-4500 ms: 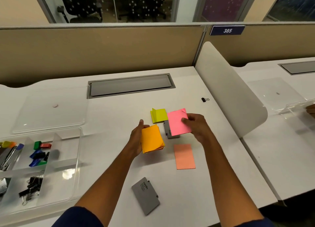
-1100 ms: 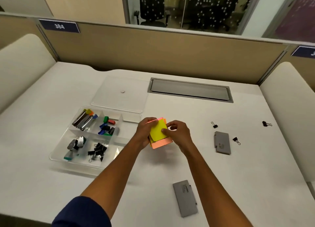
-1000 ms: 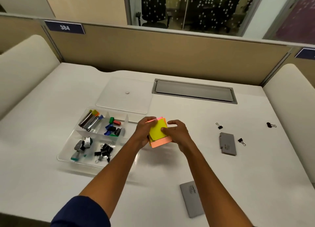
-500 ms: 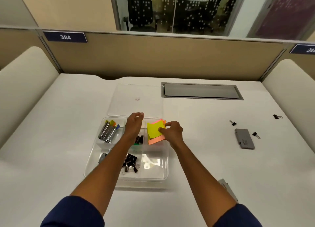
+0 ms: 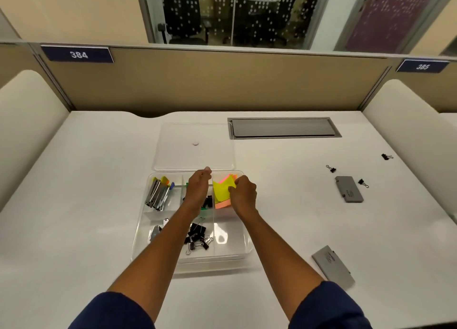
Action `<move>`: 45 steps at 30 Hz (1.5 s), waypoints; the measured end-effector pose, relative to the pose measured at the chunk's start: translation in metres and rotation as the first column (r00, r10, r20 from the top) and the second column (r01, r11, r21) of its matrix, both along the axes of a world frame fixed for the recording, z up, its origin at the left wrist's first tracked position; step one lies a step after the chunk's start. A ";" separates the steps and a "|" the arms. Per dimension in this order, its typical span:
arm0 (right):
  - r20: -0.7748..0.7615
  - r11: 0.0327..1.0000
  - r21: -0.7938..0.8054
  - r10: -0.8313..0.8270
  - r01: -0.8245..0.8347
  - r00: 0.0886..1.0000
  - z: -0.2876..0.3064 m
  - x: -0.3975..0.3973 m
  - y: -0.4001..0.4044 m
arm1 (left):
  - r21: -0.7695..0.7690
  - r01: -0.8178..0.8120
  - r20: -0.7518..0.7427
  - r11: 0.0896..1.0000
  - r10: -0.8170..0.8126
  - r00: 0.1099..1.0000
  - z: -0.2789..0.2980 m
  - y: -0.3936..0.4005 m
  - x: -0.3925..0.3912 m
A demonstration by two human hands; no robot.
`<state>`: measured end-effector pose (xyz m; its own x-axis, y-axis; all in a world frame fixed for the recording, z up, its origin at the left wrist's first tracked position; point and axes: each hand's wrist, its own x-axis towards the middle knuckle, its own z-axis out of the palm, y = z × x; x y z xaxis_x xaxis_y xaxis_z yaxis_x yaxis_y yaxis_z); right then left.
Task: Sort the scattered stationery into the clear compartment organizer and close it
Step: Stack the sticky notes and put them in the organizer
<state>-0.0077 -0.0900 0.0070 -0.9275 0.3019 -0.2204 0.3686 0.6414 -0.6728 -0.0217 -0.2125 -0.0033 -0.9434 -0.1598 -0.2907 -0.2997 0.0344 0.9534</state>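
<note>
sticky-note stack (image 5: pixel 222 191) is lowered tilted into far-right compartment of clear organizer (image 5: pixel 247 244), pinched by right hand (image 5: pixel 243 195) so it can drop flat | left hand (image 5: pixel 197 185) loosely curled over middle divider, nothing held | other cells: staplers (image 5: pixel 157 195), binder clips (image 5: pixel 197 234) | lid (image 5: pixel 194 145) off behind, gray cases left out

A white desk (image 5: pixel 99 205) carries a clear compartment organizer (image 5: pixel 243 250) near its middle. The organizer's clear lid (image 5: pixel 195 155) is laid flat just behind it. To the right, two grey cases (image 5: pixel 349 189) (image 5: pixel 333 266) are found well apart, one near the front edge. Three black binder clips (image 5: pixel 331 168) (image 5: pixel 362 182) (image 5: pixel 386 156) are scattered around the farther case. A grey cable hatch (image 5: pixel 284 128) is set into the back.
</note>
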 end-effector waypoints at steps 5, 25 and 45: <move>0.050 0.994 0.086 0.064 -0.068 0.997 -0.001 0.002 -0.008 | 0.015 0.009 0.003 1.000 -0.009 1.000 -0.002 0.000 0.001; 0.185 0.850 0.275 0.411 -0.449 0.892 -0.003 0.007 0.002 | 0.008 -0.004 -0.021 1.000 0.004 1.000 0.002 0.002 0.016; 0.156 0.967 0.230 -0.149 0.111 0.977 -0.009 0.124 0.190 | -0.231 0.195 -0.208 0.953 -0.244 0.947 0.003 0.116 0.043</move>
